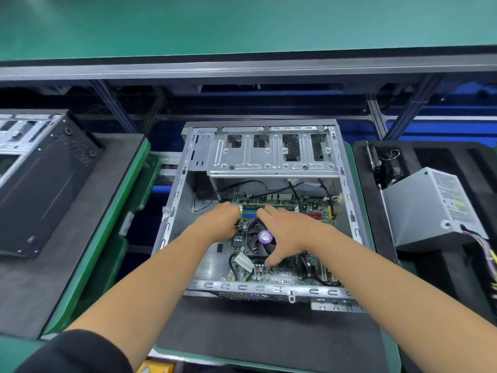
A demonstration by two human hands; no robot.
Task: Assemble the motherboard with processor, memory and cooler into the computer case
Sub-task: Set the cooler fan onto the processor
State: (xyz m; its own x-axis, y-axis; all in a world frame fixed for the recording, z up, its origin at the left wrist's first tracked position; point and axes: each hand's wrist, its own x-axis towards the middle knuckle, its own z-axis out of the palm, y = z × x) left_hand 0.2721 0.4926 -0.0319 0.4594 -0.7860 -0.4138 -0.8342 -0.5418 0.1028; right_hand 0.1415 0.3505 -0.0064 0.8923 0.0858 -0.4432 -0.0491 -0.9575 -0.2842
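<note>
An open silver computer case (172, 211) lies on a black foam mat in the middle. Inside it sits the green motherboard (279, 273), with blue memory slots (250, 213) and a black fan cooler (258, 238) bearing a purple round label. My left hand (222, 220) is at the cooler's upper left corner, fingers curled down onto the board there; what they hold is hidden. My right hand (285, 232) spans the cooler's right side, fingers reaching to its far edge and thumb pressed down at its near right corner.
A silver drive cage (269, 152) fills the case's far end. Black cables loop over the board. A grey power supply (427, 208) with coloured wires lies on black foam at right. A second black case (45, 184) rests on a foam tray at left.
</note>
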